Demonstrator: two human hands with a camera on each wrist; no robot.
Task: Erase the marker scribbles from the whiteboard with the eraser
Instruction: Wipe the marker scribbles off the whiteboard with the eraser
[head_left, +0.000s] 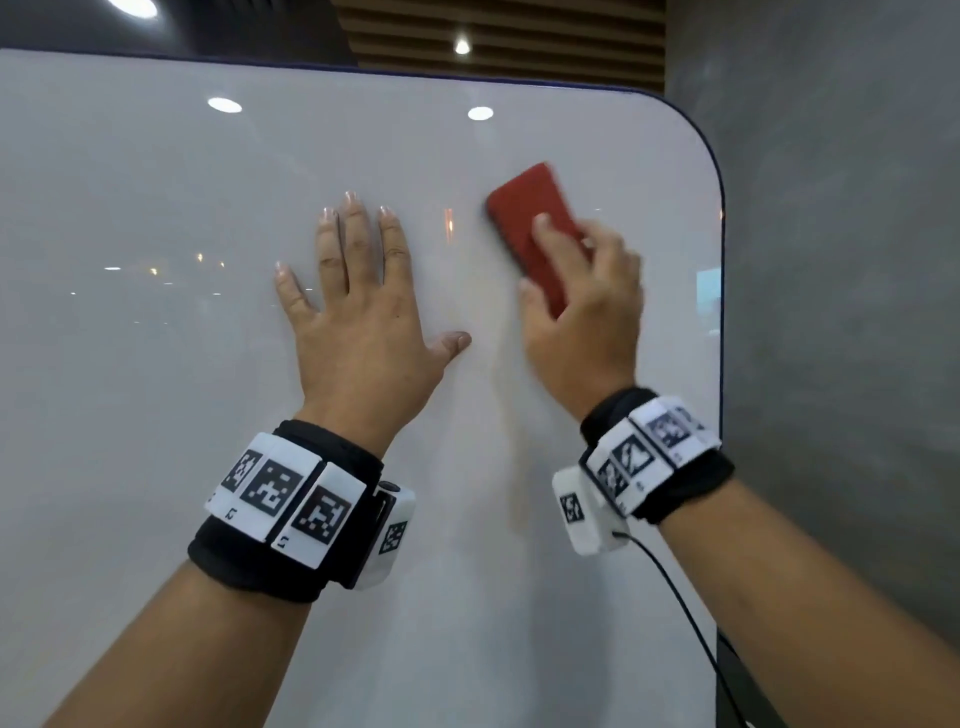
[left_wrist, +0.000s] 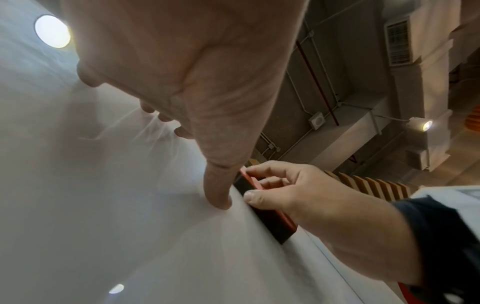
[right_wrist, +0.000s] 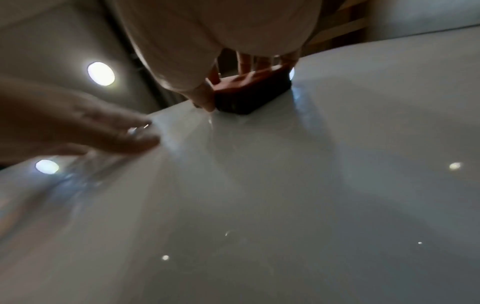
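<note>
A glossy whiteboard (head_left: 156, 208) with a dark rim and rounded corner fills the head view. My right hand (head_left: 582, 296) grips a red eraser (head_left: 524, 213) with a dark felt underside and presses it flat on the board near the upper right; the eraser is tilted up and to the left. It shows again in the left wrist view as the eraser (left_wrist: 270, 218) and in the right wrist view as the eraser (right_wrist: 249, 92). My left hand (head_left: 358, 291) lies flat on the board with fingers spread, just left of the eraser. A faint orange mark (head_left: 448, 223) sits between the hands.
The board's right edge (head_left: 721, 312) runs close to the eraser, with a grey concrete wall (head_left: 841, 260) beyond it. A black cable (head_left: 691, 623) hangs from my right wristband. Ceiling lights reflect in the board. A faint brownish smear (head_left: 511, 415) runs down the board below my right hand.
</note>
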